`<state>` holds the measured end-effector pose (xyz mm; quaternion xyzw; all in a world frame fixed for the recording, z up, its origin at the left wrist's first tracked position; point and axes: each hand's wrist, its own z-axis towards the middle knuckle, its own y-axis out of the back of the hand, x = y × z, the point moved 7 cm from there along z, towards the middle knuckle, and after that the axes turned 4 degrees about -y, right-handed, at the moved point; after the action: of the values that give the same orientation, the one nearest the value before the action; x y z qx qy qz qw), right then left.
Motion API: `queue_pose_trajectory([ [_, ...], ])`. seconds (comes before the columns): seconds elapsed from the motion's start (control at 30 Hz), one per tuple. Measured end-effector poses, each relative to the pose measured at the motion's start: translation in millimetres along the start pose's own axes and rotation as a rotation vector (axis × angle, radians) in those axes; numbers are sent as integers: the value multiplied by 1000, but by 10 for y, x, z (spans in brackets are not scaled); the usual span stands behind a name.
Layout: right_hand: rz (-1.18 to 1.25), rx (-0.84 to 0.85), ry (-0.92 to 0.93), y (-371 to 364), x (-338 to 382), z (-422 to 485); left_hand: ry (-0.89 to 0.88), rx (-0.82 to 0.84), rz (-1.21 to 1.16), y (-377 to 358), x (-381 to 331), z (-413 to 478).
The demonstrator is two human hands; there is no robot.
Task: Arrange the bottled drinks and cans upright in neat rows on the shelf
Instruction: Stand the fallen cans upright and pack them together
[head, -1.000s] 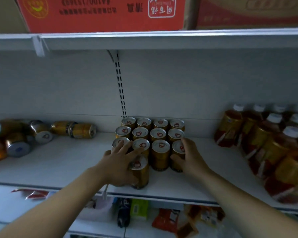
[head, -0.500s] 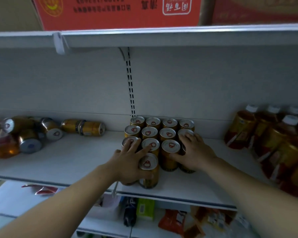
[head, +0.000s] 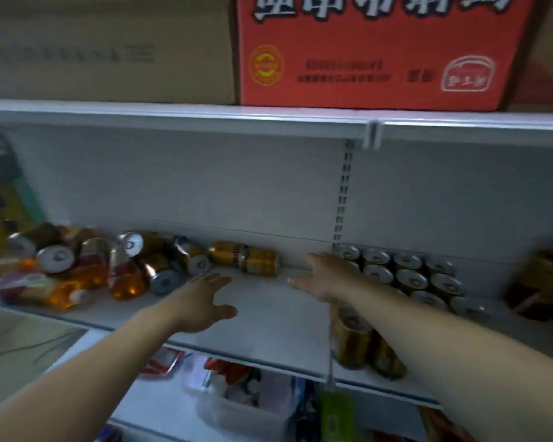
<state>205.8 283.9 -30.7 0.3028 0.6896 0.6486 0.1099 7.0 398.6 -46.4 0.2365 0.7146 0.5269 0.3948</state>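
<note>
Sideways, two cans (head: 245,258) lie end-to-end — axes left-right.

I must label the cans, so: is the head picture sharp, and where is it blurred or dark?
Head view: not sharp, motion blur throughout; the lying cans at left are smeared, the upright cans less so; dim light, the bottles at far right dark.

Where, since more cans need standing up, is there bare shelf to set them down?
The shelf is bare in the middle, between the heap of toppled cans and bottles at left and the block of upright cans at right, in front of two lying cans. The open left hand and right hand reach over it. The left end is crowded.
</note>
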Motion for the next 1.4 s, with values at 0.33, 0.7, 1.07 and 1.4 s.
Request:
queue_pose_trajectory([
  [0.33, 119, -28, 103, -534, 2185, 566, 263, -146, 33, 669, 2219, -800],
  [0.7, 113, -73, 390, -600, 3950, 1458, 457, -317, -97, 1170, 3680, -732],
  [1.07, -175, 69, 671, -1198, 5092, 1883, 552, -410, -100, 1645, 4736, -118],
  [1.4, 11, 24, 319, -1174, 5182, 1830, 277, -370, -59, 1688, 5048, 349],
])
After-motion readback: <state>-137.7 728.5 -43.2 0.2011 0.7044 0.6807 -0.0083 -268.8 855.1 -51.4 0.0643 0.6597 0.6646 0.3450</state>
